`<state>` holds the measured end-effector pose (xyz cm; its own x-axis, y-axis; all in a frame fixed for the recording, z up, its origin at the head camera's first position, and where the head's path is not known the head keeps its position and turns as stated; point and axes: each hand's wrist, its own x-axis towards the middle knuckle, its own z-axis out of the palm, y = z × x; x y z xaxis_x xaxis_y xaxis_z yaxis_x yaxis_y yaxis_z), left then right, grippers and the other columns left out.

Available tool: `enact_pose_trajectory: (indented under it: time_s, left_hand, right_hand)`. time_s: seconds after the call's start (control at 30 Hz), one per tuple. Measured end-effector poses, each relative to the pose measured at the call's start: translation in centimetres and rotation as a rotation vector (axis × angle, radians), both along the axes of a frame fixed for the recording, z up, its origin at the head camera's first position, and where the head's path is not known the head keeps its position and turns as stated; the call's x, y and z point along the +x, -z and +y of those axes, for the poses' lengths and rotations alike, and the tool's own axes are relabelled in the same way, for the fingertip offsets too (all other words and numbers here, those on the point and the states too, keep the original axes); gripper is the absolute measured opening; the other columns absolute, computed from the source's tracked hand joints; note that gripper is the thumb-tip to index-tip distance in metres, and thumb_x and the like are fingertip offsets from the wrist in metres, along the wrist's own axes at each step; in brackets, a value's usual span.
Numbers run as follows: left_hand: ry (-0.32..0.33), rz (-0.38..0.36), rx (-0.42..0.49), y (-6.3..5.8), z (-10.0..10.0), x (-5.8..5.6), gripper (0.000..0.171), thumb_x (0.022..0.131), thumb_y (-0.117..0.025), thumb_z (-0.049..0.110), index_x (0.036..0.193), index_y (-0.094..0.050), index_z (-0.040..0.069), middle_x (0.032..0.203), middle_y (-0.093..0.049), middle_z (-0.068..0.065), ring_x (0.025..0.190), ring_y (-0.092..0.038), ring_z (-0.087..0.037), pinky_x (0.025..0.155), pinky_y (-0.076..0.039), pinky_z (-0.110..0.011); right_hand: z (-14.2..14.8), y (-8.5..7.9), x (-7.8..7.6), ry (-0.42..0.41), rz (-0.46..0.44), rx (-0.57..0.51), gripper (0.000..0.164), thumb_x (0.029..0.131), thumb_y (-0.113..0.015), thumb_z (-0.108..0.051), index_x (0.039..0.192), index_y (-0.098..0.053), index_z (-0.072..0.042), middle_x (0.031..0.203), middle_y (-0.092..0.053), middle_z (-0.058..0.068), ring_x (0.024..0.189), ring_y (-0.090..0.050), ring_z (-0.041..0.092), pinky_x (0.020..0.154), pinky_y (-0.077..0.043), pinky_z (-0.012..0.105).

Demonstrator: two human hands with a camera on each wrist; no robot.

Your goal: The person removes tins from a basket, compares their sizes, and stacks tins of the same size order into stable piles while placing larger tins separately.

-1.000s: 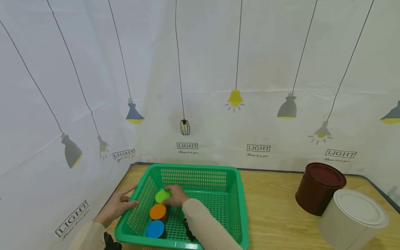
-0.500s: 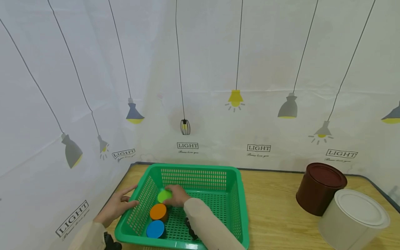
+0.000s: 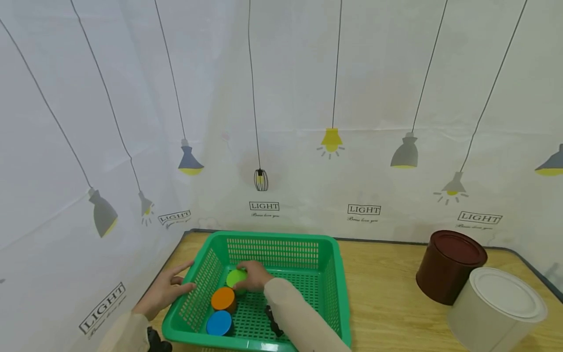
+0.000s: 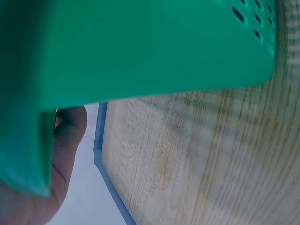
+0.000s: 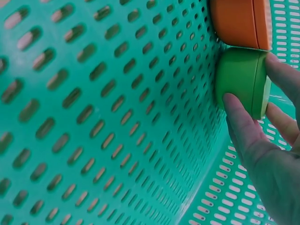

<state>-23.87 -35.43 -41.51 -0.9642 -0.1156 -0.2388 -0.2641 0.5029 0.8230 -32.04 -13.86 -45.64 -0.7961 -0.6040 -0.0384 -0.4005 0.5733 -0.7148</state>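
Inside a green plastic basket (image 3: 332, 274), my right hand (image 3: 257, 276) grips a small round lime-green container (image 3: 236, 278). The right wrist view shows its thumb and fingers spread around this lidded container (image 5: 239, 82), which is down by the perforated floor next to an orange one (image 5: 236, 21). Nearer me along the basket's left side are the orange container (image 3: 223, 299) and a blue one (image 3: 219, 323). My left hand (image 3: 164, 291) holds the basket's left rim; in the left wrist view the rim partly hides that hand (image 4: 65, 154).
The basket stands on a wood-grain table (image 3: 378, 293) against a lamp-printed wall covering (image 3: 299, 98). To the right are a dark brown lidded tub (image 3: 448, 269) and a cream lidded tub (image 3: 492, 313), close together.
My right hand has shifted slightly right, and the lime-green container has moved with it. The left hand keeps its place on the rim. The orange and blue containers stay put.
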Motion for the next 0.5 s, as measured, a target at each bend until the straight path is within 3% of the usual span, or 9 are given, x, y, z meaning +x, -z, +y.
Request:
enact_pose_trajectory:
  time_s: [0.5]
  left_hand:
    - [0.03,0.021,0.018,-0.1,0.3,0.2,0.069,0.08,-0.064,0.009,0.138,-0.028,0.002,0.086,-0.063,-0.011,0.071,-0.06,-0.022,0.063,-0.051,-0.037]
  right_hand:
    - [2.5,-0.6,0.2,0.013,-0.048,0.033,0.048,0.073,-0.073,-0.017,0.116,-0.056,-0.005,0.116,-0.054,0.011,0.104,-0.05,0.024,0.081,-0.045,0.031]
